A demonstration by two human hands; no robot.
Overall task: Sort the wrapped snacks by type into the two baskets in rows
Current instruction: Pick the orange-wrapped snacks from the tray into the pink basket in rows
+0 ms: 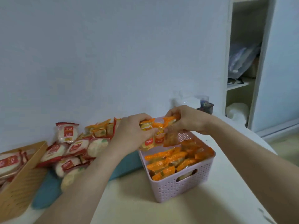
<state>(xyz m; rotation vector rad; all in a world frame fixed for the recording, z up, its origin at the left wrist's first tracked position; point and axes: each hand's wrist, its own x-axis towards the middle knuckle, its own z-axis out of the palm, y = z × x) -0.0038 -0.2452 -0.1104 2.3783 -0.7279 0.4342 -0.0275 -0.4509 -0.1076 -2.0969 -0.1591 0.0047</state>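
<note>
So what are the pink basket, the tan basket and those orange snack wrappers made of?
The pink basket looks like moulded plastic with a matt finish: its wall has a regular woven-look perforated pattern and a cut-out handle. The tan basket is probably plastic too, with a slotted wall, though blur leaves it open. The orange wrappers are likely thin glossy plastic film: they crinkle and catch the light.

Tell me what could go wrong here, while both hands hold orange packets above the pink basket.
1. The left hand and right hand pinch several orange packets together; one may slip from the grip and land crooked in the pink basket, spoiling its rows.
2. The red-and-white packets lie in a loose heap beside the left forearm; the arm could scatter them.
</note>
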